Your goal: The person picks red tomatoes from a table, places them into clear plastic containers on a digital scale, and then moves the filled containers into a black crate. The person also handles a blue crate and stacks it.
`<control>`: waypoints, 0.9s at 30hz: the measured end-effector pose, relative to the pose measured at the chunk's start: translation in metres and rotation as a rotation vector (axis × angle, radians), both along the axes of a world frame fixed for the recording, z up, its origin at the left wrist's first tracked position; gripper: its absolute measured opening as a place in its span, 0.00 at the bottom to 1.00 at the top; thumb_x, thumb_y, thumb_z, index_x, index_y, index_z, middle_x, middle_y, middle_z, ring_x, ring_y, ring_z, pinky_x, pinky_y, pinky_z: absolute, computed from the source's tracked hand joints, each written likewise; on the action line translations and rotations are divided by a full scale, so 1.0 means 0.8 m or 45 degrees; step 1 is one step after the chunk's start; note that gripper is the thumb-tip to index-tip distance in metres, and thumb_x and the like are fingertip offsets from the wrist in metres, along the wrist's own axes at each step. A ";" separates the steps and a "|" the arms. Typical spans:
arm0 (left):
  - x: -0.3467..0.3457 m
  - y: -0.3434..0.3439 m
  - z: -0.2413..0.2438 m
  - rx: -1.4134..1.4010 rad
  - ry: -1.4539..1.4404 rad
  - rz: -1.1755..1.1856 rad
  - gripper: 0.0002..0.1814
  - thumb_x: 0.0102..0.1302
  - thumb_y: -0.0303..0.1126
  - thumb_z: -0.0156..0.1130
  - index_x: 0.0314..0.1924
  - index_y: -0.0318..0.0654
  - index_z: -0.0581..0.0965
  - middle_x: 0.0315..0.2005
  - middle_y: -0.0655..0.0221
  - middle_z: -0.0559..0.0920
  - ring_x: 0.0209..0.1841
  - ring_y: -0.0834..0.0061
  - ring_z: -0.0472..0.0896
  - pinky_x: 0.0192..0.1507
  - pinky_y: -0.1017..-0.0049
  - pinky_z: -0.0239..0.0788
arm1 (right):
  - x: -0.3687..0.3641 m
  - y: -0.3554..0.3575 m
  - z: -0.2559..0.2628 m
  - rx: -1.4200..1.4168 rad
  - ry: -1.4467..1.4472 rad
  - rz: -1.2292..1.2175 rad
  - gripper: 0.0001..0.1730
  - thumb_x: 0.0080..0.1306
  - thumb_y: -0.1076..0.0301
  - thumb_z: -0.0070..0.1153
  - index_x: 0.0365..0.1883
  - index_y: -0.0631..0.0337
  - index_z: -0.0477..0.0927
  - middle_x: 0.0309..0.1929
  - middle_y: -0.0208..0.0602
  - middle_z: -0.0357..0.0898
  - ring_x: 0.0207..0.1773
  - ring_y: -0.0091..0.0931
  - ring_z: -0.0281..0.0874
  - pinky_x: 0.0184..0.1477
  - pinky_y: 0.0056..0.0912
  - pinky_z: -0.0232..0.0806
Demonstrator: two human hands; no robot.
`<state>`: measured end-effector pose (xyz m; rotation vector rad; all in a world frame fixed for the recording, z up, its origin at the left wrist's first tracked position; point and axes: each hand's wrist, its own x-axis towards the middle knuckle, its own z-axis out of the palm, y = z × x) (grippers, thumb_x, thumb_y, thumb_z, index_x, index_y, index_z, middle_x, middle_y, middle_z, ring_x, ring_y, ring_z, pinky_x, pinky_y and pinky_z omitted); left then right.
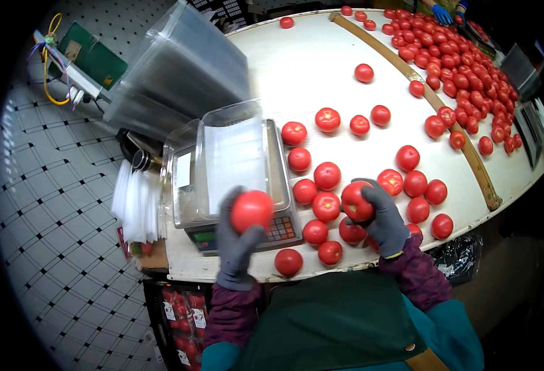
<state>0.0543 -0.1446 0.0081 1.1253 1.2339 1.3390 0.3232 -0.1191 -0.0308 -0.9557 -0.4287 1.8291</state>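
In a grey work glove, my left hand grips a red tomato above the front of a digital scale. A clear plastic tray with a white liner in it rests on the scale's pan; no tomato shows inside it. My right hand, gloved alike, holds another tomato over the white table. Several loose tomatoes lie close around it, among them one between my hands and one by the front edge.
Stacked clear trays stand behind the scale. White liners lie left of it. A wooden strip crosses the table, with a tomato heap beyond. A co-worker's blue-gloved hand is at the far right. Below sits a black crate of packed tomatoes.
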 end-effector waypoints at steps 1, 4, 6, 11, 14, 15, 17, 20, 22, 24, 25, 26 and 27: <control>-0.025 0.003 0.008 0.041 0.421 0.160 0.38 0.51 0.34 0.66 0.62 0.39 0.64 0.54 0.60 0.69 0.53 0.62 0.73 0.53 0.64 0.69 | -0.017 0.009 0.007 0.153 -0.075 0.057 0.25 0.59 0.62 0.59 0.53 0.59 0.69 0.47 0.36 0.73 0.49 0.30 0.75 0.41 0.33 0.75; -0.070 0.030 0.003 0.230 1.000 0.370 0.37 0.48 0.31 0.69 0.60 0.39 0.66 0.51 0.60 0.67 0.56 0.63 0.68 0.54 0.67 0.67 | -0.094 0.043 0.030 0.704 -0.579 0.158 0.30 0.55 0.61 0.64 0.53 0.60 0.68 0.49 0.38 0.71 0.49 0.31 0.74 0.47 0.30 0.71; -0.078 0.049 -0.013 0.362 1.316 0.397 0.37 0.49 0.32 0.68 0.61 0.41 0.66 0.52 0.57 0.67 0.56 0.57 0.68 0.56 0.63 0.63 | -0.139 0.061 0.039 1.293 -1.002 0.037 0.36 0.49 0.60 0.67 0.54 0.60 0.68 0.54 0.49 0.68 0.57 0.40 0.69 0.56 0.39 0.66; -0.116 0.042 -0.074 0.400 1.767 0.267 0.27 0.59 0.32 0.60 0.59 0.37 0.69 0.56 0.55 0.69 0.58 0.55 0.68 0.59 0.63 0.60 | -0.214 0.080 0.001 2.068 -1.874 0.272 0.17 0.56 0.65 0.52 0.45 0.58 0.75 0.58 0.48 0.68 0.62 0.41 0.64 0.63 0.42 0.56; -0.107 0.033 -0.069 0.472 1.676 0.308 0.18 0.63 0.28 0.56 0.53 0.33 0.74 0.49 0.58 0.75 0.55 0.61 0.71 0.56 0.65 0.62 | -0.185 0.075 -0.019 1.960 -1.748 -0.048 0.12 0.53 0.66 0.53 0.36 0.59 0.77 0.45 0.44 0.75 0.51 0.38 0.72 0.51 0.39 0.64; -0.103 0.021 -0.067 0.465 1.573 0.307 0.16 0.63 0.27 0.56 0.52 0.33 0.74 0.48 0.59 0.76 0.53 0.62 0.72 0.55 0.65 0.63 | -0.160 0.068 -0.018 1.825 -1.666 0.025 0.11 0.52 0.67 0.53 0.34 0.59 0.77 0.42 0.43 0.75 0.48 0.38 0.73 0.49 0.40 0.65; -0.078 -0.006 -0.059 0.454 1.370 0.303 0.14 0.62 0.24 0.56 0.49 0.33 0.76 0.45 0.60 0.77 0.50 0.63 0.74 0.53 0.66 0.64 | -0.099 0.057 -0.025 1.572 -1.681 0.070 0.10 0.51 0.69 0.54 0.33 0.60 0.77 0.36 0.41 0.75 0.41 0.38 0.74 0.44 0.41 0.66; -0.024 -0.046 -0.056 0.472 1.164 -0.189 0.15 0.56 0.22 0.62 0.45 0.35 0.77 0.40 0.61 0.79 0.47 0.63 0.76 0.51 0.68 0.66 | 0.036 0.036 -0.084 1.257 -2.029 -0.428 0.12 0.54 0.66 0.58 0.35 0.61 0.76 0.37 0.42 0.76 0.41 0.40 0.74 0.43 0.43 0.68; -0.003 -0.074 -0.097 0.329 1.282 -0.486 0.24 0.50 0.28 0.68 0.49 0.38 0.75 0.48 0.57 0.76 0.52 0.56 0.73 0.54 0.61 0.64 | 0.121 0.013 -0.087 0.634 -2.326 -0.226 0.20 0.56 0.63 0.58 0.46 0.60 0.75 0.43 0.44 0.76 0.47 0.40 0.75 0.49 0.42 0.68; 0.009 -0.093 -0.141 0.223 1.463 -0.695 0.30 0.48 0.39 0.70 0.52 0.41 0.73 0.50 0.57 0.71 0.54 0.55 0.68 0.54 0.58 0.63 | 0.192 0.000 -0.085 0.359 -2.484 -0.293 0.24 0.56 0.60 0.58 0.50 0.60 0.74 0.47 0.45 0.75 0.50 0.41 0.74 0.53 0.42 0.66; 0.014 -0.093 -0.157 0.223 1.522 -0.683 0.30 0.47 0.40 0.70 0.52 0.41 0.73 0.50 0.57 0.71 0.54 0.55 0.68 0.54 0.58 0.63 | 0.218 -0.007 -0.089 0.240 -2.533 -0.412 0.25 0.56 0.60 0.58 0.50 0.60 0.74 0.48 0.45 0.75 0.50 0.41 0.73 0.54 0.42 0.66; 0.017 -0.093 -0.169 0.220 1.582 -0.666 0.31 0.46 0.40 0.70 0.52 0.41 0.73 0.50 0.57 0.71 0.54 0.55 0.68 0.54 0.58 0.62 | 0.236 -0.008 -0.094 0.149 -2.546 -0.394 0.26 0.55 0.59 0.59 0.52 0.60 0.73 0.49 0.46 0.74 0.52 0.41 0.73 0.55 0.42 0.65; 0.019 -0.096 -0.173 0.212 1.647 -0.647 0.31 0.46 0.40 0.70 0.52 0.41 0.73 0.50 0.57 0.70 0.54 0.55 0.68 0.54 0.57 0.62 | 0.251 -0.007 -0.105 0.062 -2.550 -0.370 0.28 0.54 0.59 0.60 0.53 0.60 0.73 0.50 0.46 0.74 0.53 0.41 0.72 0.56 0.42 0.65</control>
